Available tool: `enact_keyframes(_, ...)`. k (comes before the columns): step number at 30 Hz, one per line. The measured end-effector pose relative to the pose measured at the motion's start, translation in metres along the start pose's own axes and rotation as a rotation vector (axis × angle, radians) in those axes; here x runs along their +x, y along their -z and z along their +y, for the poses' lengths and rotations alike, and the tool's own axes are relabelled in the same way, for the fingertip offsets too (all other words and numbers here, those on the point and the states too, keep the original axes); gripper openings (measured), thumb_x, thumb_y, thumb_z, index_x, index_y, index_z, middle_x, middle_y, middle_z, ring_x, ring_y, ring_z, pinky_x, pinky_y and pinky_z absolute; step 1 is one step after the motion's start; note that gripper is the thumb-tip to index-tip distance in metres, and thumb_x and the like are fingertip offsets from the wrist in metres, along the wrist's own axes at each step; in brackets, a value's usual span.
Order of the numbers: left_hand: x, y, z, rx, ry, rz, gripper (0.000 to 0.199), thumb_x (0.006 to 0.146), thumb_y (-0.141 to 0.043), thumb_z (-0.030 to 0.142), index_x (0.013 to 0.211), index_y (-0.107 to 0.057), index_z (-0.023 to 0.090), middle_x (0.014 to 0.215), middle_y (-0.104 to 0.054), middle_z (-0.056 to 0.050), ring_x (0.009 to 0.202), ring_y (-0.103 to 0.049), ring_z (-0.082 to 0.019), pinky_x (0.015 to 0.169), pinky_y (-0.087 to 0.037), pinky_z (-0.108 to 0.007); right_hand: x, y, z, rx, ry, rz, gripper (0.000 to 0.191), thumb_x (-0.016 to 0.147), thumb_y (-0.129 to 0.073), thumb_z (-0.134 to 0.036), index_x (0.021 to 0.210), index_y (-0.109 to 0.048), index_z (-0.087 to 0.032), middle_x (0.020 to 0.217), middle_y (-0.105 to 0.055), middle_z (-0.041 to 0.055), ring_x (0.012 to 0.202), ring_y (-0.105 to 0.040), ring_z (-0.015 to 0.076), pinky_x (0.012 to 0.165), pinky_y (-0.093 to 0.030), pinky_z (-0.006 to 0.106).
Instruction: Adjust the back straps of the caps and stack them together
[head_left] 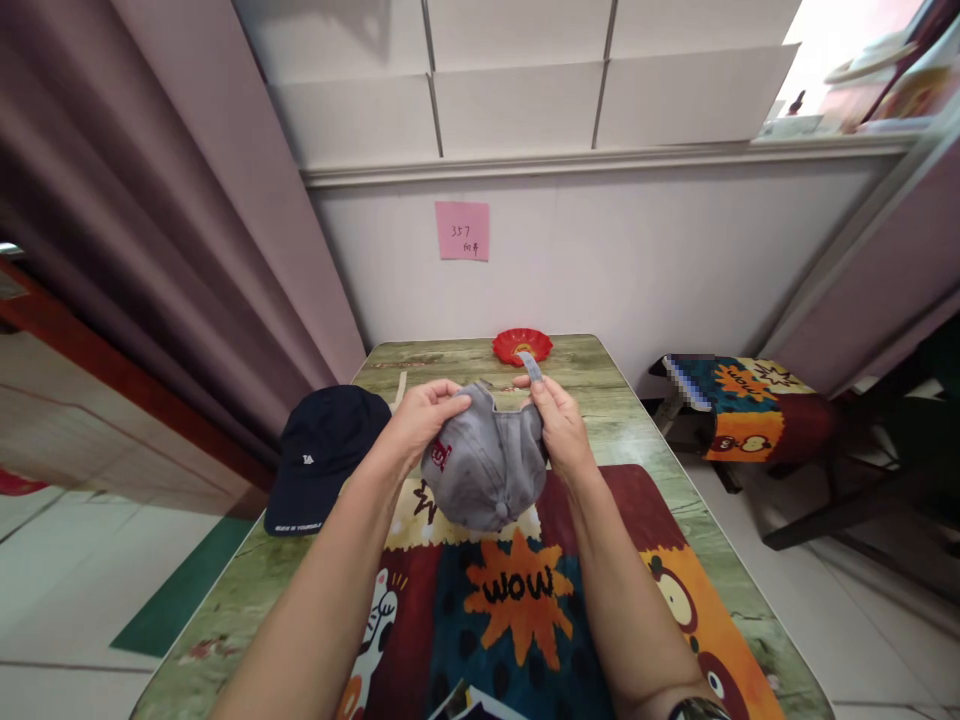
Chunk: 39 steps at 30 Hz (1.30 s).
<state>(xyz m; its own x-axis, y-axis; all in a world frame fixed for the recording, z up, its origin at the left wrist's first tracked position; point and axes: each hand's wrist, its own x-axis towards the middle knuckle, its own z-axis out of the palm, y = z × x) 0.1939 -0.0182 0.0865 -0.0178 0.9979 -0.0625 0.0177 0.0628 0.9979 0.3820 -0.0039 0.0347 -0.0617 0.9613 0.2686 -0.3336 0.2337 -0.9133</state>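
Observation:
A grey baseball cap (pixel 484 465) with red lettering on its side is held up over the table, its back opening turned away from me. My left hand (pixel 431 415) pinches the cap's edge on the left between thumb and fingers. On the other side my right hand (pixel 561 425) grips the cap's strap (pixel 532 368), whose loose end sticks up above the thumb. The cap's brim is out of sight. Left of my forearm, a dark navy cap (pixel 330 455) with a small white mark rests at the table's edge.
A colourful "WOW" mat (pixel 517 600) covers the near part of the green marbled table (pixel 637 420). At the back sits a red flower-shaped dish (pixel 523 346). A pink note (pixel 463 231) is stuck to the wall. A cloth-covered stool (pixel 757 400) stands at right, a purple curtain (pixel 187 200) at left.

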Motion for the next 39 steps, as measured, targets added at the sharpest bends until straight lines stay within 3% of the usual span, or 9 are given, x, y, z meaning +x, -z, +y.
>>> enact_keyframes(5,0.013,0.002,0.027,-0.04,-0.42,0.107,0.026,0.069,-0.078,0.034,0.081,-0.06,0.019,0.07,-0.064,0.001,0.064,-0.059,-0.013,0.062,-0.045,-0.023,0.0,-0.003,0.001,0.052,0.248,0.197,0.024,0.092,-0.057,-0.047,0.1,-0.067,-0.028,0.092,-0.07,0.0022,0.084,-0.064,0.0173,0.08,-0.049,0.03)
enact_keyframes(8,0.01,0.005,0.034,-0.021,-0.55,0.071,0.022,0.077,-0.072,0.035,0.087,-0.06,0.02,0.081,-0.067,-0.001,0.078,-0.063,-0.015,0.073,-0.048,-0.025,0.001,0.0,0.0,0.057,0.249,0.168,0.021,0.088,-0.063,-0.043,0.098,-0.07,-0.026,0.102,-0.071,0.0043,0.094,-0.065,0.0191,0.087,-0.049,0.033)
enact_keyframes(12,0.013,0.015,0.008,0.161,-0.36,0.021,0.02,0.074,-0.074,0.031,0.086,-0.063,0.019,0.072,-0.063,0.001,0.065,-0.057,-0.013,0.062,-0.044,-0.023,0.006,0.007,0.004,0.059,-0.006,0.033,0.028,0.081,-0.071,-0.042,0.099,-0.072,-0.021,0.078,-0.069,0.0022,0.075,-0.062,0.016,0.068,-0.047,0.027)
enact_keyframes(15,0.024,0.024,-0.021,0.204,-0.119,-0.057,0.029,0.069,-0.077,0.036,0.089,-0.067,0.017,0.075,-0.066,-0.001,0.064,-0.059,-0.015,0.058,-0.044,-0.024,0.012,0.01,0.013,0.101,-0.116,0.071,0.034,0.078,-0.073,-0.045,0.099,-0.071,-0.02,0.068,-0.063,-0.0013,0.063,-0.055,0.0127,0.058,-0.041,0.024)
enact_keyframes(18,0.035,0.031,-0.044,0.137,-0.023,-0.024,0.031,0.071,-0.075,0.045,0.081,-0.068,0.016,0.067,-0.063,0.0,0.054,-0.054,-0.013,0.05,-0.039,-0.023,0.016,0.01,0.026,0.074,-0.15,0.12,0.037,0.076,-0.073,-0.05,0.097,-0.069,-0.019,0.062,-0.058,-0.0039,0.056,-0.049,0.0107,0.054,-0.036,0.023)
enact_keyframes(24,0.064,0.037,-0.058,-0.02,-0.025,0.043,0.028,0.063,-0.079,0.037,0.081,-0.07,0.017,0.067,-0.063,0.0,0.054,-0.053,-0.013,0.052,-0.039,-0.023,0.027,0.003,0.043,-0.024,-0.184,0.141,0.038,0.076,-0.072,-0.053,0.091,-0.071,-0.017,0.057,-0.056,-0.0039,0.054,-0.047,0.0105,0.054,-0.034,0.024)
enact_keyframes(29,0.096,0.035,-0.037,0.082,-0.276,0.152,0.015,0.066,-0.072,0.028,0.077,-0.067,0.019,0.071,-0.064,0.001,0.063,-0.055,-0.014,0.059,-0.04,-0.023,0.05,-0.007,0.044,0.093,-0.073,0.317,0.033,0.071,-0.077,-0.046,0.086,-0.067,-0.019,0.079,-0.069,0.0012,0.07,-0.061,0.0129,0.072,-0.047,0.028)
enact_keyframes(32,0.092,0.036,-0.035,0.098,-0.384,0.146,0.018,0.072,-0.07,0.031,0.085,-0.067,0.019,0.08,-0.066,0.0,0.072,-0.057,-0.015,0.066,-0.042,-0.022,0.052,-0.008,0.046,0.103,-0.029,0.3,0.029,0.075,-0.074,-0.043,0.09,-0.066,-0.02,0.074,-0.065,-0.0014,0.067,-0.058,0.0118,0.069,-0.047,0.027)
enact_keyframes(39,0.049,0.029,-0.08,-0.085,-0.112,0.156,0.037,0.071,-0.073,0.051,0.08,-0.066,0.017,0.066,-0.06,0.002,0.058,-0.05,-0.011,0.055,-0.036,-0.021,0.036,-0.01,0.04,-0.053,-0.163,0.086,0.036,0.072,-0.075,-0.052,0.08,-0.065,-0.019,0.055,-0.048,-0.0065,0.049,-0.042,0.0087,0.051,-0.035,0.024)
